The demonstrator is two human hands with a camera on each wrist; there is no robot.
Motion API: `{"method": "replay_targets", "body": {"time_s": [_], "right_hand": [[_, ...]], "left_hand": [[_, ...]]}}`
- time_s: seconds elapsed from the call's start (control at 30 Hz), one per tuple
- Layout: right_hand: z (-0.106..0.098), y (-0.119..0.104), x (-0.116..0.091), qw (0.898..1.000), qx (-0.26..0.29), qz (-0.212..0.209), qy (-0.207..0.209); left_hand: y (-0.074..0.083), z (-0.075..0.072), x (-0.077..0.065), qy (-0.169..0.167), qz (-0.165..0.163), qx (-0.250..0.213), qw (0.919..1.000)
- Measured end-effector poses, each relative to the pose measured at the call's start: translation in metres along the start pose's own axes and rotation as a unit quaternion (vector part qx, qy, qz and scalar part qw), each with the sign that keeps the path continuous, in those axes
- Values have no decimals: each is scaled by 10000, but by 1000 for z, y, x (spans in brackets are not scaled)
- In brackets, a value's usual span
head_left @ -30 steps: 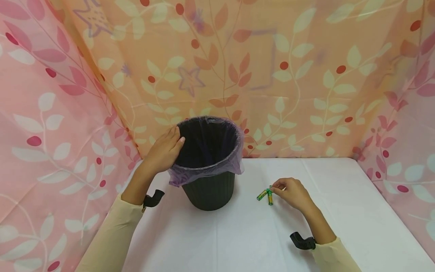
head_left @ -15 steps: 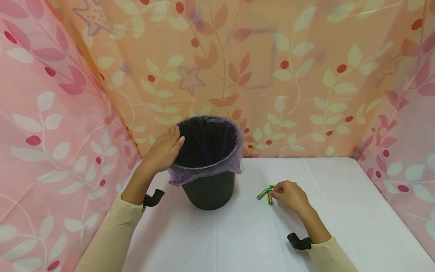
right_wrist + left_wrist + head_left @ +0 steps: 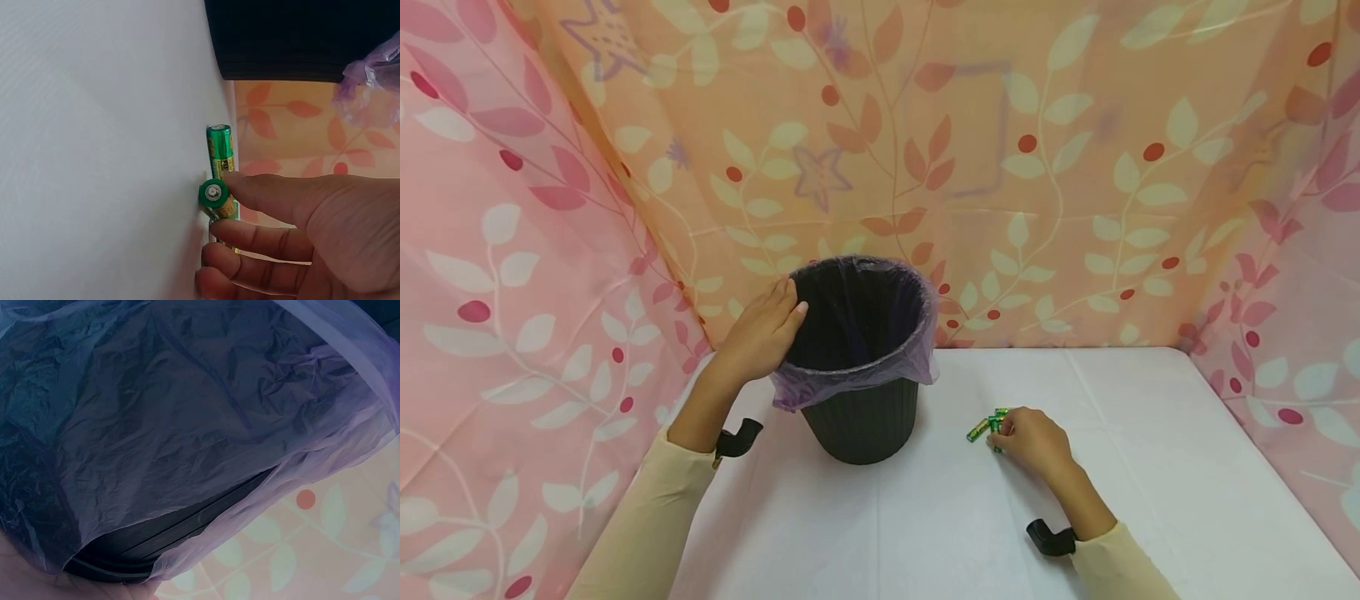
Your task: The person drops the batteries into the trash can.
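A dark ribbed waste bin (image 3: 861, 425) lined with a translucent purple bag (image 3: 842, 385) stands on the white-covered table. My left hand (image 3: 760, 333) rests on its left rim, fingers laid along the edge; in the left wrist view a bit of that hand (image 3: 37, 575) shows below the bag. To the bin's right, my right hand (image 3: 1036, 442) is low over a small cluster of green batteries (image 3: 979, 430). In the right wrist view its thumb and index finger pinch one battery (image 3: 214, 194), seen end-on, and another battery (image 3: 220, 147) lies just behind it. Fingers partly hide the cluster.
The white tablecloth (image 3: 940, 533) extends around the bin. Behind it hangs an orange leaf-patterned cloth (image 3: 970, 250), with pink patterned cloths (image 3: 550, 333) at both sides. Each wrist carries a black camera mount (image 3: 1051, 538).
My right hand has shifted slightly toward me and to the left, from the far battery onto the near one, and its fingers have closed there. The left hand and bin stay put.
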State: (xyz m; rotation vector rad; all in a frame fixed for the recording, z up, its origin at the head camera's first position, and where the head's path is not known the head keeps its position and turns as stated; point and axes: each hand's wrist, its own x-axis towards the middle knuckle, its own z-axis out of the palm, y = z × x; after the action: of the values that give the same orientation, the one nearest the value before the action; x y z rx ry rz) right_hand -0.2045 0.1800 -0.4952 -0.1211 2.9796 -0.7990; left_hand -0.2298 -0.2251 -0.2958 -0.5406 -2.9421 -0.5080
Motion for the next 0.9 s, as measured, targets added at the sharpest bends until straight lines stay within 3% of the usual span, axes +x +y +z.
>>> {"method": "replay_targets", "body": {"time_s": [0.47, 0.9], "right_hand": [[-2, 1, -1, 9998, -194, 66, 2], [-17, 2, 0, 9999, 120, -46, 66]], "left_hand": [[0, 0, 0, 57, 29, -29, 10000], [0, 0, 0, 54, 19, -26, 10000]]}}
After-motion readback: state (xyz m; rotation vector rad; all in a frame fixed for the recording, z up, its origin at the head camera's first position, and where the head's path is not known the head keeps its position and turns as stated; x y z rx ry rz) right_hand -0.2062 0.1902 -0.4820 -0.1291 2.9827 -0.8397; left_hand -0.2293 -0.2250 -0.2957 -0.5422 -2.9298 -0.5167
